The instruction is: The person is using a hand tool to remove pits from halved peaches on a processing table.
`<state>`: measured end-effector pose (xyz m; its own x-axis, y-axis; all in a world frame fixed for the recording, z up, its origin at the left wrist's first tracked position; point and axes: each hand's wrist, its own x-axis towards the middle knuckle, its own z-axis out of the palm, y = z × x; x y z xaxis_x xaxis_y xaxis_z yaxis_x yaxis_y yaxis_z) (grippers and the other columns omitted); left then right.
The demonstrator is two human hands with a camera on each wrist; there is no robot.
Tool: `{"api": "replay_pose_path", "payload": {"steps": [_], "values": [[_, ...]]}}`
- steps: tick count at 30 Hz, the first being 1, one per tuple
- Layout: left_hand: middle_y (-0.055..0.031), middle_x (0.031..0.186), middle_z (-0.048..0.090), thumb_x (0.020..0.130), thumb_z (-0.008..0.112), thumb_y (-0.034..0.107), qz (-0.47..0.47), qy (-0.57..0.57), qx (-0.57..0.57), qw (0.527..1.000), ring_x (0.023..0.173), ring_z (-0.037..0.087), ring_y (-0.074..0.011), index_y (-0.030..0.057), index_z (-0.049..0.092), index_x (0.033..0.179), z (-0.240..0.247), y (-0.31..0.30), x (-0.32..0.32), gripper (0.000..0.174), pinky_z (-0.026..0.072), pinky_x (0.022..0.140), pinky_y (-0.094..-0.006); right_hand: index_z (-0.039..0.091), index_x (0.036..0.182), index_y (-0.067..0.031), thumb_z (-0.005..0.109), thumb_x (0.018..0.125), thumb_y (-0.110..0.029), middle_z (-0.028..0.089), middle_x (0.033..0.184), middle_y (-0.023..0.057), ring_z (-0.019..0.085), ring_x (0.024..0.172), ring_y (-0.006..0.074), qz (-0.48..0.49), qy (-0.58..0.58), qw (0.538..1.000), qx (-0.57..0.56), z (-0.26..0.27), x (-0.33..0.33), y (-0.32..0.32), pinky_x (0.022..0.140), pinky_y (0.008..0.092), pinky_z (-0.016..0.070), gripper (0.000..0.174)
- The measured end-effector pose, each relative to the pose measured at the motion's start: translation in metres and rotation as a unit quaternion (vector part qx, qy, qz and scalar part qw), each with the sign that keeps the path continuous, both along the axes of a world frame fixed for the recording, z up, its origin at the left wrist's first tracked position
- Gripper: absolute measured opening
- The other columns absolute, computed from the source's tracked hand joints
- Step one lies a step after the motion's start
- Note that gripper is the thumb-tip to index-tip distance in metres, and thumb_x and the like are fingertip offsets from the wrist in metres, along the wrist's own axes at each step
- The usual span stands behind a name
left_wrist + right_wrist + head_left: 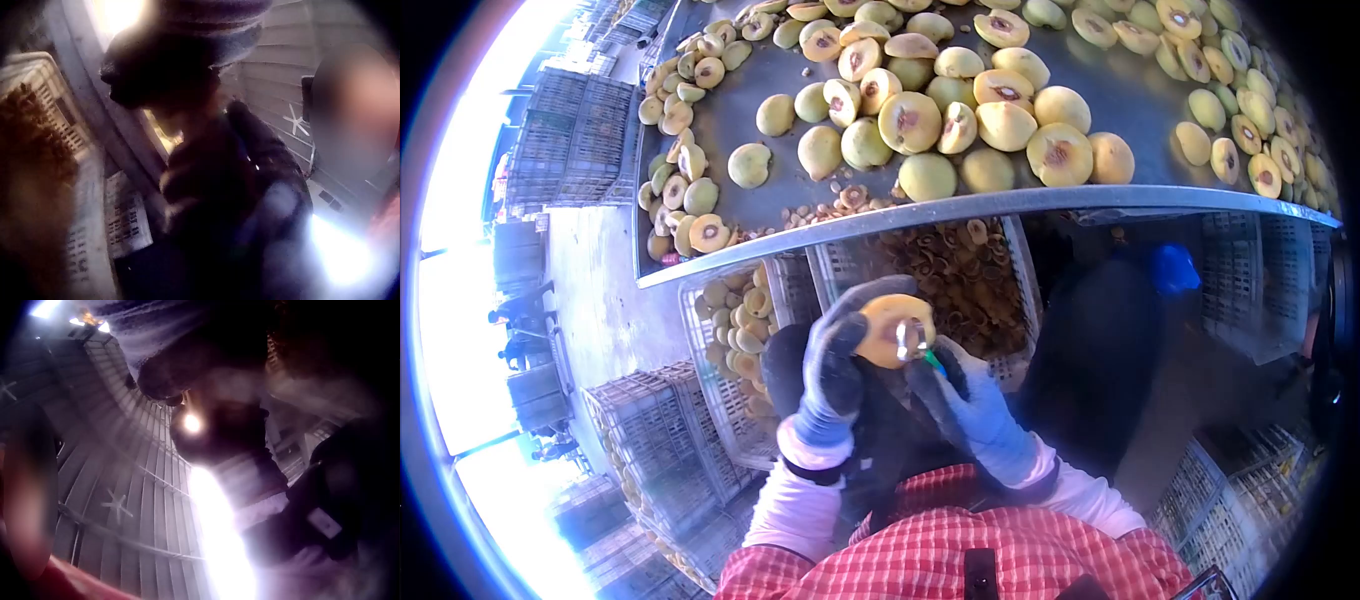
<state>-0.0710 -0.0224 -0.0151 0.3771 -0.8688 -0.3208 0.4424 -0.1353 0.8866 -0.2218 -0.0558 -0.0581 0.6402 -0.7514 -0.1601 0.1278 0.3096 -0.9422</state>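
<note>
In the head view, the gloved left hand (pixel 836 352) grips a halved yellow fruit (pixel 882 330) from its left side, cut face turned up. The gloved right hand (pixel 966 398) holds a small tool with a green handle (pixel 935 362); its shiny metal end lies at the centre of the cut face. Both hands are above the lap, in front of the metal table. In the left wrist view the glove (pixel 206 169) is dark and blurred. The right wrist view shows a dark glove (pixel 169 375); the tool cannot be made out there.
Many fruit halves (pixel 910 122) lie on the metal table (pixel 730 205), whose raised rim runs in front of the hands. Below it stand a crate of brown scraps (pixel 1028 290) and a crate of fruit halves (pixel 700 350). Stacked crates (pixel 662 425) are at the left.
</note>
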Motion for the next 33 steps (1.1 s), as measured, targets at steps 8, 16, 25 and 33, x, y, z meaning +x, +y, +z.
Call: {"api": "replay_pose_path", "payload": {"steps": [8, 16, 25, 33], "values": [[-0.0099, 0.102, 0.064, 0.096, 0.054, 0.028, 0.083, -0.264, 0.031, 0.961, 0.090, 0.061, -0.0156, 0.0000, 0.058, 0.117, -0.004, 0.002, -0.054, 0.035, 0.0492, 0.082, -0.0276, 0.053, 0.102, 0.0006, 0.058, 0.091, -0.016, 0.060, 0.079, 0.0187, 0.062, 0.070, 0.0332, -0.025, 0.076, 0.987, -0.141, 0.007, -0.017, 0.008, 0.062, 0.0377, 0.0486, 0.020], [-0.0123, 0.100, 0.065, 0.096, 0.054, 0.020, 0.053, -0.324, -0.045, 0.944, 0.091, 0.064, -0.0173, -0.0021, 0.057, 0.116, -0.005, 0.005, -0.054, 0.030, 0.0507, 0.080, -0.0285, 0.053, 0.101, -0.0006, 0.052, 0.094, -0.025, 0.058, 0.076, 0.0156, 0.059, 0.063, 0.0262, -0.038, 0.171, 0.796, -0.580, -0.002, -0.023, 0.025, 0.056, 0.0346, 0.0459, 0.025], [-0.0098, 0.096, 0.065, 0.098, 0.050, 0.036, -0.040, -0.148, 0.023, 0.988, 0.086, 0.061, -0.0150, 0.0014, 0.059, 0.115, -0.015, 0.018, -0.053, 0.040, 0.0487, 0.080, -0.0283, 0.051, 0.088, -0.0097, 0.043, 0.096, -0.053, 0.048, 0.063, 0.0024, 0.045, 0.045, 0.0118, -0.265, 0.429, -0.578, -0.641, -0.008, -0.035, 0.031, 0.039, 0.0227, 0.0374, 0.045], [-0.0149, 0.099, 0.061, 0.096, 0.053, 0.028, 0.302, -0.389, 0.088, 0.866, 0.092, 0.060, -0.0271, -0.0014, 0.057, 0.112, -0.007, 0.124, 0.068, 0.034, 0.0492, 0.083, -0.0362, 0.053, 0.090, -0.0074, 0.039, 0.098, -0.053, 0.049, 0.064, 0.0031, 0.046, 0.048, 0.0121, -0.219, 0.394, -0.608, -0.654, -0.025, -0.038, 0.023, 0.040, 0.0241, 0.0389, 0.048]]}}
